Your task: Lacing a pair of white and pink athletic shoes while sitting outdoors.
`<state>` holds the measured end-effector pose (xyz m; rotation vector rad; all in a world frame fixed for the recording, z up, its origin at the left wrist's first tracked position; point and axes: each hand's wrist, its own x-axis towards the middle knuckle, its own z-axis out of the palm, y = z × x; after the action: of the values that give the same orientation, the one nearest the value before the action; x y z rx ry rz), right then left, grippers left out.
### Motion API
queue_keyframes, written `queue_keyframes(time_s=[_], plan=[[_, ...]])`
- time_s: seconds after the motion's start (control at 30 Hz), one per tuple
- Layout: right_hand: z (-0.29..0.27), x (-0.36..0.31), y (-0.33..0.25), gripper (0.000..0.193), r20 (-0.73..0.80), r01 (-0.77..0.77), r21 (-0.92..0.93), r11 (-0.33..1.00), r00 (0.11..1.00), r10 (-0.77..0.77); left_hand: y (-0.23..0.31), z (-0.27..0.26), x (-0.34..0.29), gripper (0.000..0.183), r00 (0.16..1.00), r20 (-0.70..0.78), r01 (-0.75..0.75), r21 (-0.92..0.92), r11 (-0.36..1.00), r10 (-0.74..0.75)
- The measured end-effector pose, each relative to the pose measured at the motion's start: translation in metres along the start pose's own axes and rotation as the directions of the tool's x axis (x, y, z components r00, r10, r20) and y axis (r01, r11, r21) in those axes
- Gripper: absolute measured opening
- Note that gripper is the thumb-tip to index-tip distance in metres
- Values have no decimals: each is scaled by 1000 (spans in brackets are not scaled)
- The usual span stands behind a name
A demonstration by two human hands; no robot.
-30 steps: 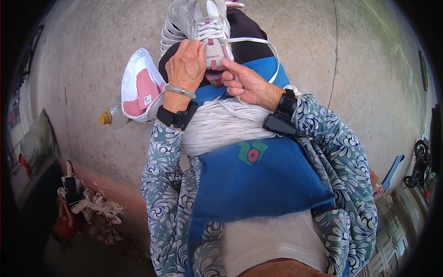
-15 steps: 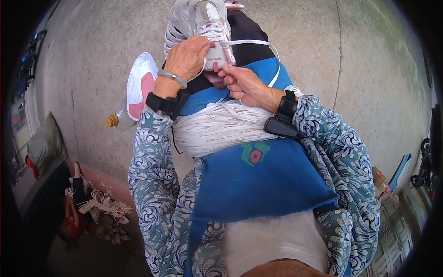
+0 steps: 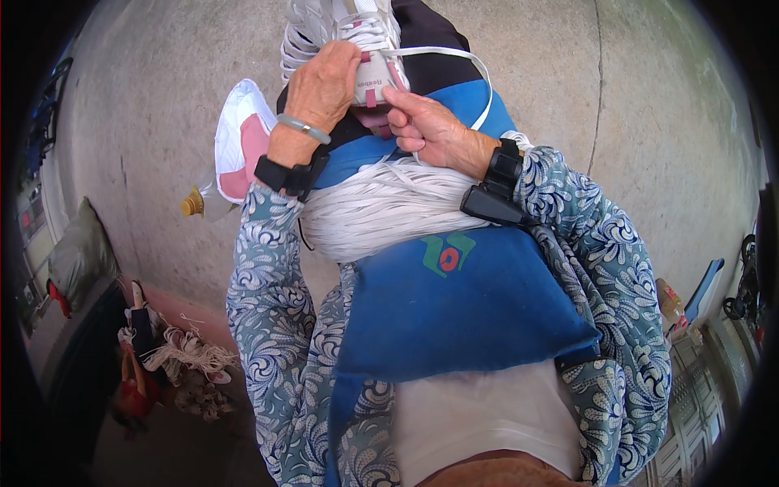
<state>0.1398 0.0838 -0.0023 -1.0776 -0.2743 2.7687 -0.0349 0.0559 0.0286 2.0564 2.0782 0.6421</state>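
Observation:
A white and grey sneaker (image 3: 372, 77) with pink trim lies over my lap at the top edge, its tongue toward me. My left hand (image 3: 323, 88) is closed at the sneaker's left side, fingertips by the upper eyelets. My right hand (image 3: 434, 130) pinches thumb to forefinger beside the tongue's lower corner. From the right eyelets a white shoelace (image 3: 485, 73) arcs out and back behind this hand; the tips of both pinches are hidden. Just below my hands, a thick bundle of white shoelaces (image 3: 389, 213) lies across my blue apron (image 3: 462, 325).
Left of my lap are a white and pink piece, perhaps a shoe part (image 3: 243, 134), and a clear bottle with a yellow cap (image 3: 193, 203). A person in red (image 3: 134, 394) is at the lower left beside a pile of laces (image 3: 191, 353). Concrete floor (image 3: 544, 49) surrounds me.
The sneaker and my left hand have shifted slightly up and left in the picture. My right hand has risen a little with them, still pinched beside the tongue.

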Motion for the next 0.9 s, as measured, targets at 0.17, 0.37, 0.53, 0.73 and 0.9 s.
queue_keyframes(time_s=[0.17, 0.37, 0.53, 0.73, 0.9], plan=[[-2, -1, -1, 15, 10, 16, 15, 1000, 1000, -16, 4, 1, -1, 7, 996, -79, 24, -136, 990, -35], [3, -2, -2, 17, -13, -2, -52, 999, 1000, 2, 4, 6, -6, 8, 981, -88, 157, -171, 973, -173], [10, -25, -38, 17, -26, 36, -700, 713, 997, -76, 22, -13, -14, 12, 939, -339, 64, -3, 998, -61], [12, -5, -70, 23, 442, 387, -892, -234, 637, -632, 64, 4, -63, 25, 660, 591, 675, -738, 21, -464], [20, 6, -68, 20, 639, 395, -769, -503, 494, -590, 61, 31, -56, 19, 552, 687, 319, -697, -642, -472]])
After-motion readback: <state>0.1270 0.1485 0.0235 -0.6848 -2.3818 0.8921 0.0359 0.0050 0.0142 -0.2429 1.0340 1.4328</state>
